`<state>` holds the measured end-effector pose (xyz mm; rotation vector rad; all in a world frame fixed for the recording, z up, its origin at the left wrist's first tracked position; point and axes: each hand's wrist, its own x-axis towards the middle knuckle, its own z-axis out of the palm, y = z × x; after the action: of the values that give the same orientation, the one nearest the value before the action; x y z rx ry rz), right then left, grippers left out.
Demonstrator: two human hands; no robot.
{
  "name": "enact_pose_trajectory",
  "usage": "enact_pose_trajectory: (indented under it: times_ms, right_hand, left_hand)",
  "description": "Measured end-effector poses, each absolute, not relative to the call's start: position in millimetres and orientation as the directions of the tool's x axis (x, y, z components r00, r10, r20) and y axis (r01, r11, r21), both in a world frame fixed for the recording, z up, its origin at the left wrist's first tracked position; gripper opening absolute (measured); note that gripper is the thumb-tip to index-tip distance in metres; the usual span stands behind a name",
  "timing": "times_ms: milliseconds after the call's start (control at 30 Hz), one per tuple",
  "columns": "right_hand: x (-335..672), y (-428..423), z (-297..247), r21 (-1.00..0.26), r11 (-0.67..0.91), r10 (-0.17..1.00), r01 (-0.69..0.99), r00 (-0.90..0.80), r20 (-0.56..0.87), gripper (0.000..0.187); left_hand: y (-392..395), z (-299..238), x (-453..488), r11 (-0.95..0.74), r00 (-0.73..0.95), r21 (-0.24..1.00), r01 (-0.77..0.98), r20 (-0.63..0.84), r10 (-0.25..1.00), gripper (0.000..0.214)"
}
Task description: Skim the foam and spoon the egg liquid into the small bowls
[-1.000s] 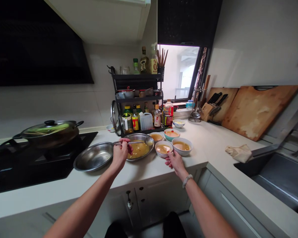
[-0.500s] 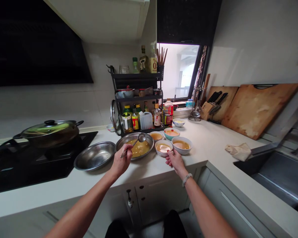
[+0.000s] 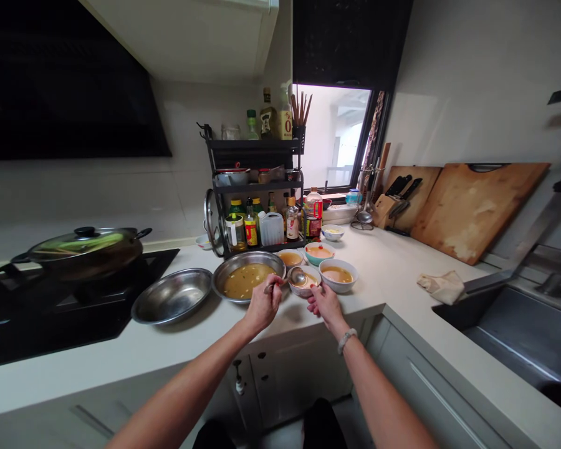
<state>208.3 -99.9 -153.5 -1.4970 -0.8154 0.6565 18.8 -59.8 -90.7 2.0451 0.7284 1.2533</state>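
My left hand (image 3: pixel 263 307) is closed round the handle of a metal ladle (image 3: pixel 297 275), whose head is over a small white bowl (image 3: pixel 303 292) of orange-brown broth. With its fingers pinched at that bowl's near right rim, my right hand (image 3: pixel 327 304) steadies it. Left of the bowl is a wide metal basin (image 3: pixel 219 288) of yellowish soup with pale bits in it. Close around stand a white bowl (image 3: pixel 339 288) on the right, a turquoise bowl (image 3: pixel 318 259) behind, and another bowl (image 3: pixel 290 258) next to the basin, each with similar broth.
A bare metal basin (image 3: pixel 172 299) sits left of the soup, near the hob (image 3: pixel 107 324) with a lidded pan (image 3: pixel 86 249). Behind stands a black rack (image 3: pixel 255 187) with bottles. Rightward are a knife block (image 3: pixel 386 209), cutting boards (image 3: pixel 481 206), a cloth (image 3: pixel 442 285) and a sink (image 3: pixel 518 337).
The ladle in my left hand has moved right, from over the soup basin to over the small white bowl. My right hand stays at that bowl's rim.
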Motion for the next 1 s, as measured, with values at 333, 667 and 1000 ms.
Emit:
enact_pose_trajectory:
  times_ms: [333,667,1000]
  right_hand:
    - [208.8,-98.5,-155.5,-0.991,-0.010,0.791,0.136,0.607,0.075,0.031]
    - [209.8,-97.6,-156.8,-0.988,-0.010,0.789,0.152,0.609,0.086,0.030]
    - [209.8,-98.4,-157.0,-0.989,0.016,0.793,0.146,0.600,0.101,0.034]
  left_hand:
    - [-38.6,-75.6,22.2,-0.156,0.122,0.963,-0.218,0.186,0.975,0.010]
    - [-41.1,-52.0,11.5,-0.096,0.054,0.925,-0.366,0.124,0.991,0.013]
    - [-27.9,-43.2,-35.5,-0.291,-0.033,0.919,-0.266,0.293,0.956,0.017]
